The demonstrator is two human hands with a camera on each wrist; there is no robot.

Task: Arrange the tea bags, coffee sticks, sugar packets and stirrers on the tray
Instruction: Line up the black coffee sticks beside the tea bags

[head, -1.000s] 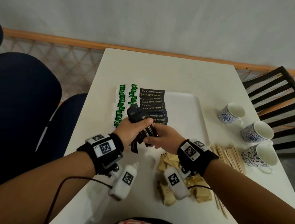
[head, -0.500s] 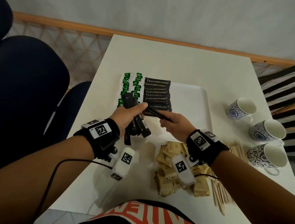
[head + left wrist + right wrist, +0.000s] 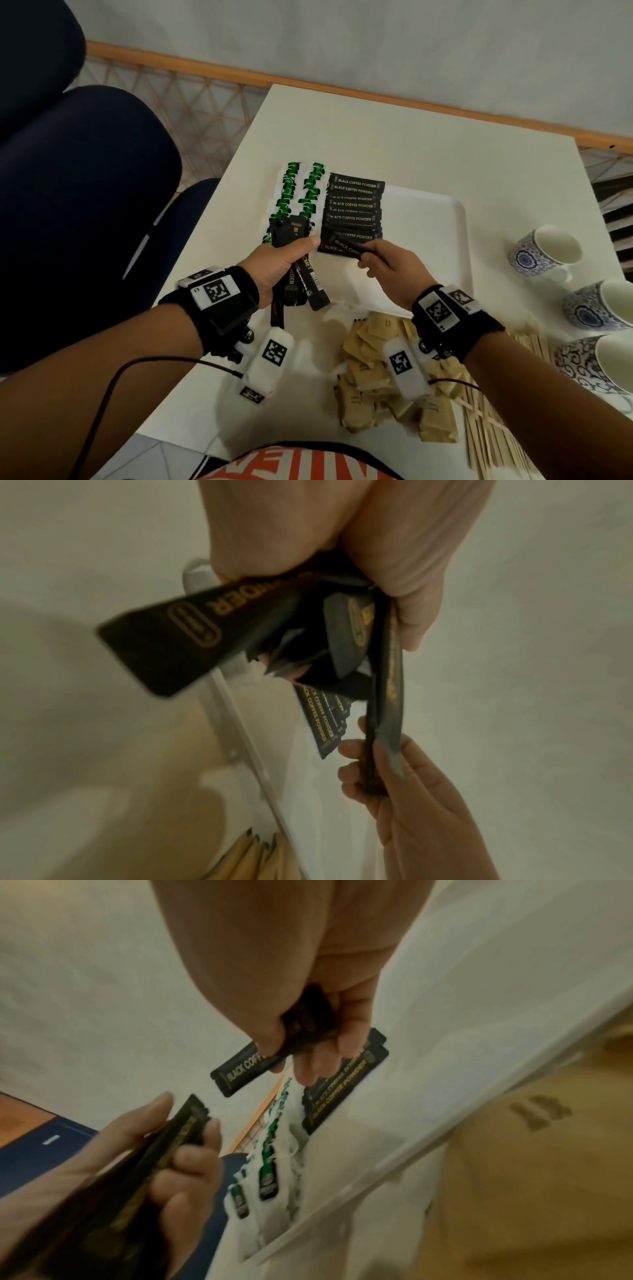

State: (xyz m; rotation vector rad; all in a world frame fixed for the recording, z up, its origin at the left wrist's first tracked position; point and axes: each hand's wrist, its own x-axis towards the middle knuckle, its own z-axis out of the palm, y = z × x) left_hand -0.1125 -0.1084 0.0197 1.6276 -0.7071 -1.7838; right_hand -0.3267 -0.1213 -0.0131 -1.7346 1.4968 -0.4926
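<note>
A white tray (image 3: 435, 226) lies on the table with two columns of green-and-white tea bags (image 3: 301, 195) at its left and a column of black coffee sticks (image 3: 354, 209) beside them. My left hand (image 3: 284, 255) grips a bundle of black coffee sticks (image 3: 299, 277) at the tray's near left corner. My right hand (image 3: 383, 263) pinches a single coffee stick (image 3: 240, 1066) low over the near end of the coffee column. Brown sugar packets (image 3: 376, 377) are heaped in front of the tray, and wooden stirrers (image 3: 493, 411) lie to their right.
Three blue-patterned cups (image 3: 544, 250) stand at the table's right side. A dark blue chair (image 3: 85, 205) is off the table's left edge. The right half of the tray is bare white. A slatted chair back (image 3: 616, 212) shows at far right.
My right hand drew one coffee stick out of the bundle in my left hand and carried it right and forward to the near end of the coffee column. The head view shifted.
</note>
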